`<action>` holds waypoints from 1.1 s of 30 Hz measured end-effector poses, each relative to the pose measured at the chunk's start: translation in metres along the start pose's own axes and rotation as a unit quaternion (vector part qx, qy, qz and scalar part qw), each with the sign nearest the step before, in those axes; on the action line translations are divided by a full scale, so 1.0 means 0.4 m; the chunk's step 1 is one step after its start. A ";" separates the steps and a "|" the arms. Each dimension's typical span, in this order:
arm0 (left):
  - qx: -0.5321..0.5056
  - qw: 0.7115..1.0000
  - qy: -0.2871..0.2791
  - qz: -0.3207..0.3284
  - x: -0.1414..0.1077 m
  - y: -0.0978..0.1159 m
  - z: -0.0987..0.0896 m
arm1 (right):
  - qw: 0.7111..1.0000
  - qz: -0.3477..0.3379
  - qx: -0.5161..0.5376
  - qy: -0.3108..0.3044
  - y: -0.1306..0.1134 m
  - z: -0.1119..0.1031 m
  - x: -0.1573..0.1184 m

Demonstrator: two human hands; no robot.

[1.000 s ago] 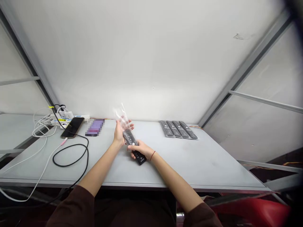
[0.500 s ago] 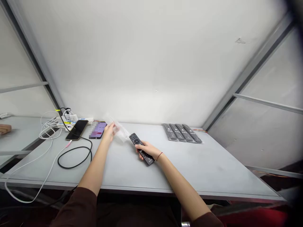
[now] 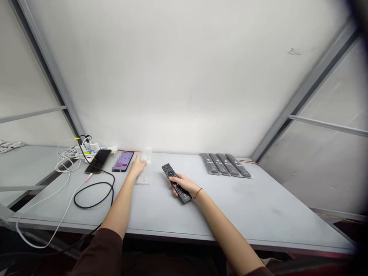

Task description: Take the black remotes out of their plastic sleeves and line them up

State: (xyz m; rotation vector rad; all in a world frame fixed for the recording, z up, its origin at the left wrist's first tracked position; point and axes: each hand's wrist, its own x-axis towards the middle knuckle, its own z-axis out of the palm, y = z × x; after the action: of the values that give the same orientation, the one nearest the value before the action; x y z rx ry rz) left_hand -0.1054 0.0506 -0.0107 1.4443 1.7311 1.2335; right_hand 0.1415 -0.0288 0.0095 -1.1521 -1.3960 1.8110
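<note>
My right hand (image 3: 182, 184) is wrapped round a black remote control (image 3: 171, 174), thumb on its buttons, over the middle of the grey table. Farther left, my left hand (image 3: 138, 166) is at a clear plastic bag (image 3: 143, 177), which lies on the table near the back wall. One finger of that hand points forward; the others are partly hidden, so its grip on the bag is unclear. Several more remotes in clear sleeves (image 3: 225, 165) lie side by side at the back right.
Left of my left hand lie a phone with a lit purple screen (image 3: 125, 160) and a dark phone (image 3: 98, 161). Behind them stands a power strip (image 3: 109, 148) with chargers. A black cable (image 3: 94, 207) and a white cable (image 3: 64, 219) run across the table's left side.
The plastic bag has come down from the air onto the table, stretched out beside my left hand. My right hand still holds the remote. The view has shifted slightly.
</note>
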 end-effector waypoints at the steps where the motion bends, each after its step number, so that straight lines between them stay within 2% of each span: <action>1: 0.104 0.994 0.007 0.017 -0.008 0.001 0.001 | 1.000 0.000 0.001 -0.001 0.002 -0.001 0.001; 2: 0.185 0.982 0.013 0.033 -0.017 0.003 0.005 | 1.000 0.000 0.003 -0.003 0.003 -0.002 0.003; 4: 0.272 0.960 -0.003 0.061 -0.037 0.008 0.023 | 1.000 0.000 0.005 -0.007 0.007 -0.004 0.005; 7: 0.305 0.946 -0.076 0.074 -0.060 0.012 0.063 | 1.000 0.000 0.011 -0.007 0.010 -0.005 0.008; 9: 0.320 0.940 -0.099 0.063 -0.066 0.013 0.086 | 1.000 0.001 0.014 -0.005 0.010 -0.005 0.008; 12: 0.322 0.940 -0.096 0.063 -0.065 0.014 0.101 | 1.000 0.004 0.016 -0.004 0.008 -0.004 0.007; 16: 0.312 0.944 -0.076 0.070 -0.065 0.019 0.089 | 1.000 0.000 0.012 -0.006 0.006 -0.003 0.005; 19: 0.294 0.950 -0.089 0.058 -0.067 0.018 0.078 | 1.000 0.000 0.006 -0.005 0.004 0.000 0.003; 26: 0.356 0.926 -0.119 0.045 -0.059 0.002 0.086 | 1.000 -0.001 0.020 -0.006 0.003 0.001 0.001; 31: 0.312 0.943 -0.104 0.053 -0.064 0.003 0.081 | 0.999 0.000 0.044 -0.006 0.008 -0.002 0.007; 33: 0.266 0.959 -0.072 0.075 -0.069 0.018 0.076 | 0.997 0.012 0.075 0.005 0.001 -0.002 0.014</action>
State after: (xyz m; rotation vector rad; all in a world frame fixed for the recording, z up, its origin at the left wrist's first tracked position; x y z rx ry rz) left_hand -0.0688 0.0331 -0.0208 1.9453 1.9696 0.7288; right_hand 0.1397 -0.0238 0.0075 -1.1031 -1.2216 1.8903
